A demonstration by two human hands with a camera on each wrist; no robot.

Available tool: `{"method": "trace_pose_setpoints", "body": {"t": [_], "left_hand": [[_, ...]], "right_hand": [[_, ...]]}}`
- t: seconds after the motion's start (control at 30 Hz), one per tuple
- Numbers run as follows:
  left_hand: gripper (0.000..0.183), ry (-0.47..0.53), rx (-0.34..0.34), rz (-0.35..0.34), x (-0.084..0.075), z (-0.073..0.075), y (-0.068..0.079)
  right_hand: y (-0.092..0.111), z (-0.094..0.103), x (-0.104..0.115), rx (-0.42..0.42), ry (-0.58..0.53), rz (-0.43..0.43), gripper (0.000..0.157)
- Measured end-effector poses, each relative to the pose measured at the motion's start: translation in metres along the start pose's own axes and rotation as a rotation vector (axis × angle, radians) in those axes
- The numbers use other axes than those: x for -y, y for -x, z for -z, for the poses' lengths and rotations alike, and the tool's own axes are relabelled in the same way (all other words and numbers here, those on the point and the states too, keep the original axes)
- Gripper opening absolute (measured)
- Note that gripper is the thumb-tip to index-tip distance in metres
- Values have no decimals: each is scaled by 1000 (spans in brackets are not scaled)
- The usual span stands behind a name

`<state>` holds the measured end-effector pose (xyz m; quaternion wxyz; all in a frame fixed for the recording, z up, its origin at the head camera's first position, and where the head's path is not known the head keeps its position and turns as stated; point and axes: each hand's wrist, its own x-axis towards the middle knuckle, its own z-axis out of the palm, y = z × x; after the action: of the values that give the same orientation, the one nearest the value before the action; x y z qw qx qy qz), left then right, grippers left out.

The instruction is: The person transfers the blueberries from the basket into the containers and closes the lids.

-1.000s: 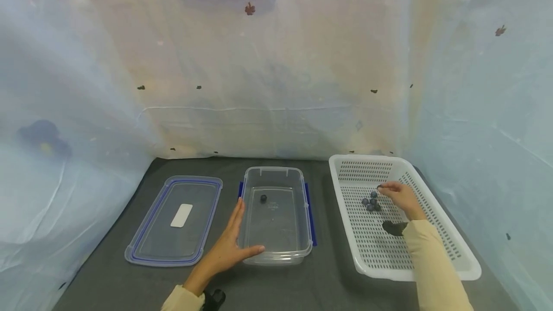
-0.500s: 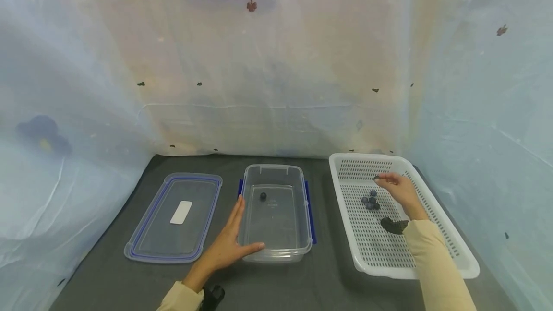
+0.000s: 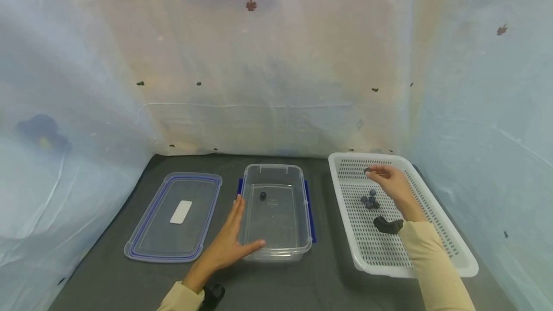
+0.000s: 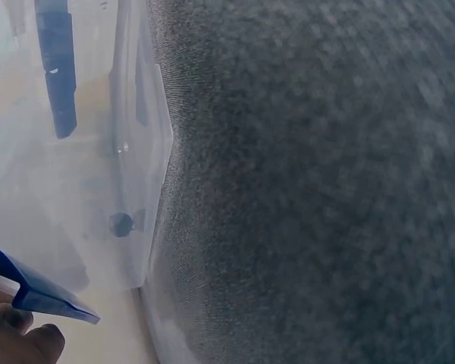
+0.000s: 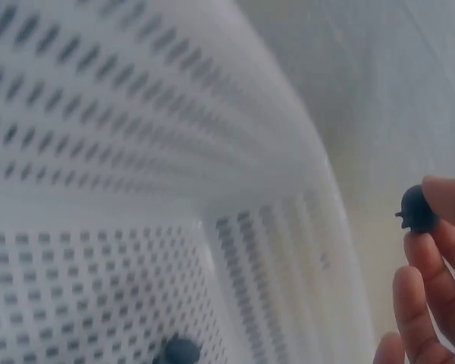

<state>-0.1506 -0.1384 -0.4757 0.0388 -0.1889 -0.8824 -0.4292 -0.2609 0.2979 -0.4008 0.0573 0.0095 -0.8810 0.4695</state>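
My right hand pinches a blueberry between thumb and fingertips, raised over the white perforated basket. Several more blueberries lie clustered on the basket's floor below it. My left hand rests along the left side and front corner of the clear plastic container, its fingers straight and the thumb spread over the near rim. One blueberry sits inside that container, toward the back left. In the left wrist view, fingertips show beside a blue clip of the container.
A clear lid with a blue seal and a white label lies flat left of the container. Dark grey cloth covers the table. Pale plastic sheeting stands behind and at both sides.
My right hand has lifted the pinched blueberry and moved it left and toward the back of the basket. The left hand has stayed at the container.
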Motion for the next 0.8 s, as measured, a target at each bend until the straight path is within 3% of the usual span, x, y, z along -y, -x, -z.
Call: {"method": "trace_pose_setpoints", "body": {"t": [0.4,0.8], "left_hand": [[117,47,5,15,-1,-2,0],[117,58,7,28,0,-2,1]], "right_hand": [[7,-22,52,18,-118,90,48],[10,-63,95,101,-180,198,40]]}}
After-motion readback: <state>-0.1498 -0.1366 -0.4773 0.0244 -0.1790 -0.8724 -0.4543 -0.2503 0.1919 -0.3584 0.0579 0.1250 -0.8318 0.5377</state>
